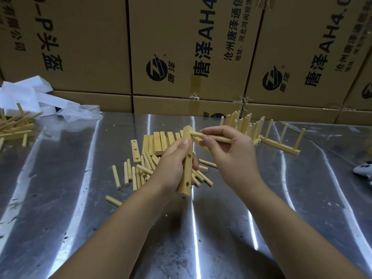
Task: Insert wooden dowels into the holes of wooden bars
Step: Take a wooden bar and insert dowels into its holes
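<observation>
Wooden bar (188,164), pale, smooth and square-edged, held nearly upright above the middle of the worktop (80,198), round holes drilled in a row down its face, lower end just over the metal. Gripped round its middle by the left hand (173,166), fingers curled behind, thumb laid up along the front. Plain round dowel (218,138) pinched between thumb and fingertips of the right hand (231,156), lying almost level, its tip touching the side of the bar near the top; cannot tell whether already seated in a hole. Beneath and behind the hands, loose dowels (141,170) scattered in a heap of short cylinders, some crossing one another, one lying apart nearer the camera. Just behind them, spare bars (159,144) stacked side by side, and a single drilled bar (135,151) flat beside the stack. Farther right, finished bars (281,146) with dowels standing upright like comb teeth. Worktop of shiny, scratched sheet metal, streaked with reflected light. At far left, another heap of wooden sticks (14,125), white foam blocks (30,91) and crumpled clear film (80,113). Along the back, brown cardboard boxes (181,47) with black printed lettering. At the right edge, a small white object (364,170), too cropped to identify.
</observation>
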